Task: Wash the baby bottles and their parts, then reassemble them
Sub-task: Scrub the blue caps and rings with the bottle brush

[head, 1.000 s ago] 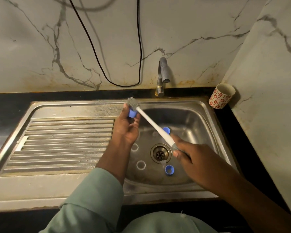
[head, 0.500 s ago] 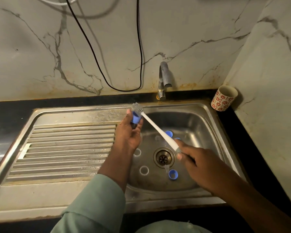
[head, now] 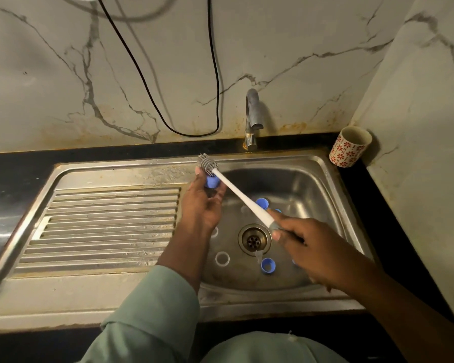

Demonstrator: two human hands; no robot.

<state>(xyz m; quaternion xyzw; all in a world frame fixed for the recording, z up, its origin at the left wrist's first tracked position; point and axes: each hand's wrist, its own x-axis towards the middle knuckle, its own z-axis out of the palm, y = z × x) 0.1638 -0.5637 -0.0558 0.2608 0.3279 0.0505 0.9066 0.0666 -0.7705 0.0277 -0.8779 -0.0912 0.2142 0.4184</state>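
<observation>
Nearest the camera: pale green sleeve (head: 152, 318) on the left arm; the right forearm is bare.

Right hand (head: 312, 247), over the right half of the basin, fingers curled round the grey grip end of the bottle brush (head: 243, 196). Its white handle runs up and left across the basin to the grey bristle head at the far-left rim.

Left hand (head: 203, 203), raised over the basin's left edge, pinches a small blue cap (head: 211, 181) between thumb and fingertips. The bristle head sits on top of or just behind the cap; whether the bristles are inside it I cannot tell.

On the floor of the sink (head: 323, 179): a blue ring (head: 268, 265) lying open side up just in front of the drain (head: 254, 239), a clear teat touching the drain's near edge, a clear ring (head: 222, 258) to the left of the drain, another clear ring half hidden by the left wrist, one more blue cap (head: 262, 203) beyond the drain under the brush handle. No bottle bodies in view.

Further back: tap (head: 252, 119) with no water visible from it; patterned cup (head: 350, 147) on the dark bench at the far right corner; black cable hanging down the marble wall.

Judgement: washing stage, one small part being scrubbed; most parts lie unwashed or unrinsed, reassembly far off. Next move likely calls for turning the cap in the fingertips so bristles reach every side, keeping a firm pinch as wet plastic slips, then rinsing, which needs the tap opened.
</observation>
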